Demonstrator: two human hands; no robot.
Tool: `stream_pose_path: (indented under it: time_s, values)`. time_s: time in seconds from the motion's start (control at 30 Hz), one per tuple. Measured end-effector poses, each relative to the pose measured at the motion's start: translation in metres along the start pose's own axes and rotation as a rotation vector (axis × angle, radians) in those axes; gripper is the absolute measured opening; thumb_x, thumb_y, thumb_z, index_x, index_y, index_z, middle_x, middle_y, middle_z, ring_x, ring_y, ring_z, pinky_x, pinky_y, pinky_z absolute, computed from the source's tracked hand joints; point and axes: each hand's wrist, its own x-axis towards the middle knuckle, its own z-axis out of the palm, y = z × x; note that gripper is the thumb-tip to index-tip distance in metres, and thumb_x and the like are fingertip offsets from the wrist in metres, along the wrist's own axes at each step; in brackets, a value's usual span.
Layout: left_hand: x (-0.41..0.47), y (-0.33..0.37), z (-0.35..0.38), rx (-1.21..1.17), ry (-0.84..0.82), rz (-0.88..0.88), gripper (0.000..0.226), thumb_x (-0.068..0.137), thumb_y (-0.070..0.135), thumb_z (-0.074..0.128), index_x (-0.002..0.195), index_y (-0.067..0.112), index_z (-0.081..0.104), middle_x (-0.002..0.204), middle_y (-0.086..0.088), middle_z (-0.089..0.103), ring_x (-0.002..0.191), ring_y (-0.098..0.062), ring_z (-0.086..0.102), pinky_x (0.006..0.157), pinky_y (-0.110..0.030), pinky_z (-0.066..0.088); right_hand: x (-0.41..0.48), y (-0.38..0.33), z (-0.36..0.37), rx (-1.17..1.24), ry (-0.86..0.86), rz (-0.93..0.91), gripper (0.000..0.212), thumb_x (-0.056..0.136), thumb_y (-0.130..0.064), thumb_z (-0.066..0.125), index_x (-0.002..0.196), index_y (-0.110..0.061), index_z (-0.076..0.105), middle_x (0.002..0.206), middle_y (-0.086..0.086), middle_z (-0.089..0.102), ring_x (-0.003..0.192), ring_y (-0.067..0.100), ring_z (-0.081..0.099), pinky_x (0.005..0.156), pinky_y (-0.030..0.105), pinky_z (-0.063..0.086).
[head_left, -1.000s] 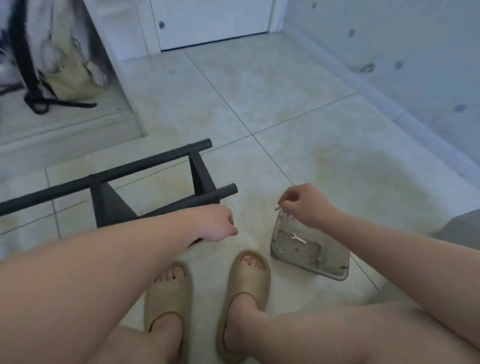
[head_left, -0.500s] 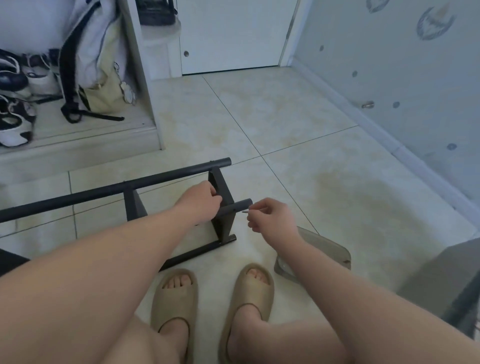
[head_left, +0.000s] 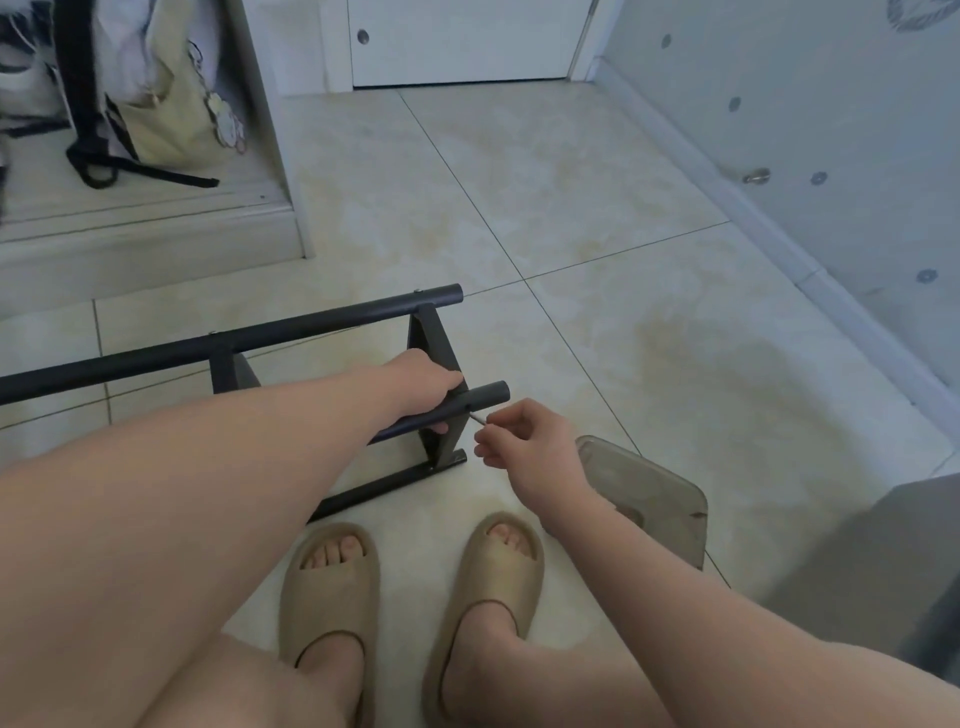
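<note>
A black metal frame (head_left: 291, 332) of round tubes and flat cross pieces lies on the tiled floor in front of me. My left hand (head_left: 423, 382) grips its near tube close to the open end (head_left: 488, 394). My right hand (head_left: 519, 449) pinches a small silver screw (head_left: 478, 418), whose tip touches the side of that tube by a small hole. A clear grey plastic tray (head_left: 660, 493) sits on the floor behind my right wrist; its contents are hidden.
My two feet in tan slides (head_left: 410, 577) rest on the floor below the frame. A step with a bag and black straps (head_left: 150, 104) is at the upper left. A white door (head_left: 462, 41) stands at the back, a wall (head_left: 831, 130) on the right.
My right hand left the tray with the screw and brought it up to the tube end. My left hand shifted onto the near tube and took hold of it.
</note>
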Motion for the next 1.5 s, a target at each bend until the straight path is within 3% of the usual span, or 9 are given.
stream_pose_path:
  time_s: [0.13,0.23,0.3,0.6,0.93,1.07,1.2,1.33,1.5]
  values:
    - [0.001,-0.001,0.000,-0.022,-0.020,-0.009,0.028,0.099,0.028,0.059,0.080,0.008,0.055,0.039,0.009,0.058,0.058,-0.019,0.065,0.046,-0.025,0.053,0.003,0.008,0.005,0.040,0.013,0.019,0.010,0.089,0.002,0.065,0.086,-0.007,0.064,0.071,0.006,0.071,0.069,0.018,0.070,0.077,0.040,0.062]
    - [0.000,-0.004,-0.003,-0.040,-0.109,-0.020,0.034,0.100,0.033,0.055,0.105,0.001,0.066,0.071,-0.009,0.076,0.080,-0.028,0.075,0.087,-0.042,0.059,0.004,0.010,0.007,0.088,0.035,0.012,0.010,0.089,0.002,0.065,0.085,-0.007,0.064,0.070,0.006,0.071,0.068,0.019,0.070,0.077,0.040,0.062]
    - [0.001,-0.006,-0.003,-0.062,-0.112,-0.033,0.039,0.100,0.037,0.056,0.112,0.001,0.066,0.079,-0.013,0.077,0.083,-0.028,0.076,0.092,-0.042,0.055,0.003,0.009,0.007,0.116,0.042,0.003,0.010,0.090,0.001,0.064,0.085,-0.008,0.064,0.069,0.004,0.071,0.067,0.018,0.070,0.075,0.038,0.062]
    - [0.000,-0.005,-0.003,-0.049,-0.131,-0.048,0.046,0.098,0.044,0.059,0.117,0.003,0.064,0.087,-0.013,0.078,0.087,-0.027,0.076,0.091,-0.041,0.055,-0.002,0.004,0.006,0.159,0.040,-0.014,0.013,0.091,0.003,0.063,0.085,-0.008,0.064,0.069,0.006,0.071,0.067,0.020,0.068,0.072,0.036,0.060]
    - [0.000,-0.005,-0.003,-0.065,-0.116,-0.065,0.043,0.098,0.042,0.060,0.117,0.003,0.064,0.079,-0.012,0.077,0.083,-0.030,0.076,0.053,-0.024,0.049,-0.001,0.000,0.004,0.166,0.028,-0.005,0.012,0.090,0.004,0.064,0.085,-0.007,0.065,0.067,0.003,0.070,0.064,0.017,0.068,0.073,0.037,0.060]
    - [0.000,-0.006,-0.004,-0.062,-0.120,-0.061,0.042,0.098,0.041,0.060,0.116,0.003,0.065,0.069,-0.008,0.075,0.081,-0.029,0.076,0.052,-0.024,0.049,-0.003,0.002,0.005,0.149,0.018,-0.001,0.013,0.090,0.005,0.065,0.084,-0.006,0.065,0.067,0.005,0.069,0.065,0.020,0.066,0.073,0.036,0.060]
    - [0.001,-0.007,-0.003,-0.050,-0.134,-0.064,0.042,0.098,0.043,0.060,0.115,0.004,0.065,0.078,-0.012,0.077,0.083,-0.028,0.076,0.069,-0.030,0.054,-0.003,0.004,0.008,0.127,0.011,-0.018,0.016,0.090,0.005,0.065,0.081,-0.009,0.065,0.068,0.006,0.069,0.067,0.020,0.066,0.077,0.040,0.059]
    - [0.001,-0.007,-0.003,-0.081,-0.137,-0.062,0.039,0.098,0.040,0.060,0.114,0.005,0.066,0.083,-0.010,0.078,0.081,-0.028,0.077,0.055,-0.024,0.050,0.002,0.003,0.012,0.024,0.006,-0.042,0.018,0.091,0.002,0.065,0.081,-0.013,0.065,0.066,0.001,0.069,0.070,0.021,0.068,0.082,0.050,0.059]
    - [0.000,-0.008,-0.004,-0.093,-0.152,-0.069,0.039,0.098,0.040,0.061,0.114,0.005,0.066,0.083,-0.011,0.078,0.081,-0.027,0.077,0.053,-0.023,0.050,0.009,0.002,0.019,0.003,0.009,-0.032,0.017,0.092,0.002,0.063,0.083,-0.012,0.064,0.067,0.001,0.070,0.067,0.019,0.067,0.080,0.053,0.059]
